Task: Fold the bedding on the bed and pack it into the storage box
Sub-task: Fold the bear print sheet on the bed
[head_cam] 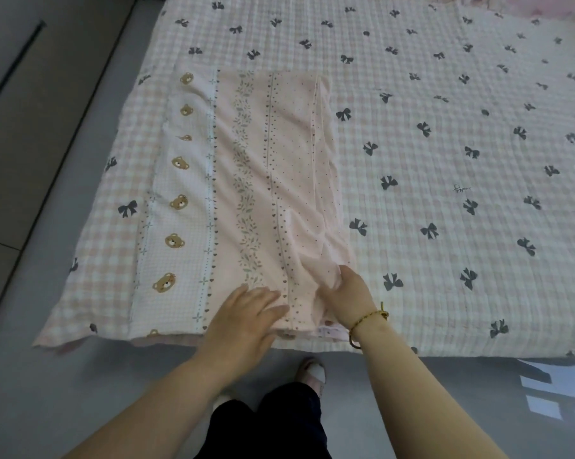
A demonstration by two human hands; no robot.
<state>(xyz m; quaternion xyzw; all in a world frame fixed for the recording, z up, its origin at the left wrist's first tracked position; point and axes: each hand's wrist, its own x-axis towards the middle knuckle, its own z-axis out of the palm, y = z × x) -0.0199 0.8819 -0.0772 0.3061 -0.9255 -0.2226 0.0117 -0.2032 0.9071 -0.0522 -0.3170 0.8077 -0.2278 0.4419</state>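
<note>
Lying lengthwise near the left side of the bed, the folded pink sheet [246, 180] sat on a pink-and-white checked cover [445, 160] printed with dark bows. On my feed I made out its stripes: brown bear heads down the left, then a leafy vine, then rows of small hearts and dots, creased toward the near right corner. The left hand [246, 313] pressed flat on its near end, fingers straight; the right hand [349, 296], wearing a beaded bracelet [368, 321], curled its fingers into the bunched fabric there
</note>
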